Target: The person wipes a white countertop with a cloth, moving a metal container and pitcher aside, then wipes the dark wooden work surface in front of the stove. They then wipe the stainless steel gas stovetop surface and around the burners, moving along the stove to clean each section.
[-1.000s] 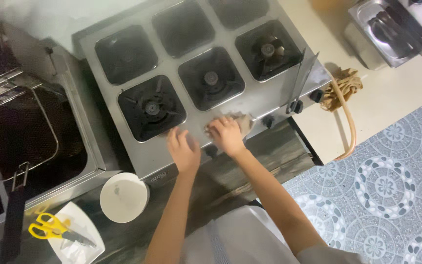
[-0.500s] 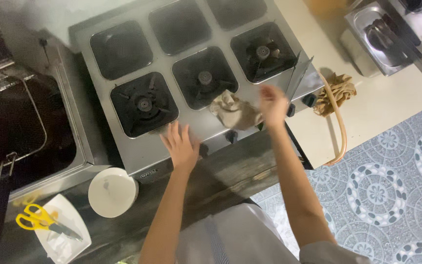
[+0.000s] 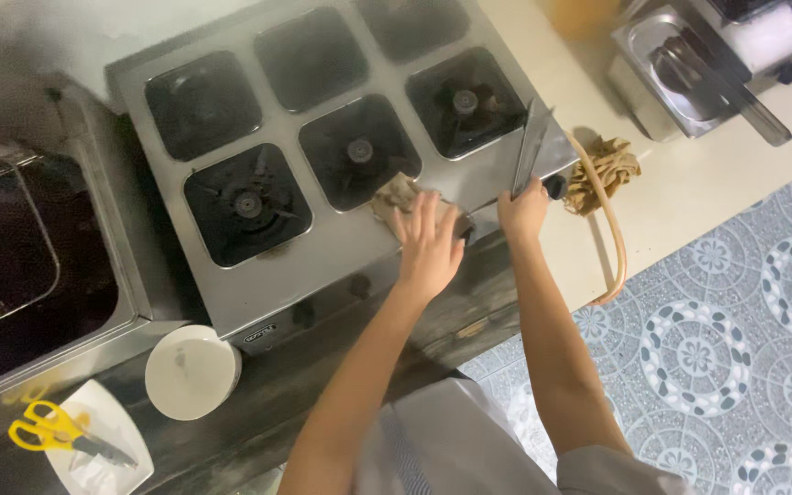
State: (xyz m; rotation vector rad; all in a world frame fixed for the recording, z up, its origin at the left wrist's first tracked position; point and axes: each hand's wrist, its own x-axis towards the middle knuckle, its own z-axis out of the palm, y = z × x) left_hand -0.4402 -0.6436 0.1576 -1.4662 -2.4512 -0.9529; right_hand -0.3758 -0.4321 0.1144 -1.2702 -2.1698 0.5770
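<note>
A steel gas stove [image 3: 341,247] with several sunken burners fills the middle of the view. A crumpled brownish cloth [image 3: 396,194] lies on its front edge, and my left hand [image 3: 428,243] rests flat on that cloth with the fingers spread. My right hand [image 3: 522,209] is at the stove's right front corner. It is closed around the lower end of a flat metal blade [image 3: 532,147] that stands tilted up over the stove's edge.
A deep fryer with a wire basket [image 3: 11,266] sits to the left. Below it are a white bowl [image 3: 192,371] and yellow scissors [image 3: 48,429] on a white tray. A brown rag [image 3: 602,170], a hose and a metal container [image 3: 680,73] lie to the right, above a patterned floor.
My right hand left the cloth, moved right and took hold of the metal blade. My left hand shifted right onto the cloth.
</note>
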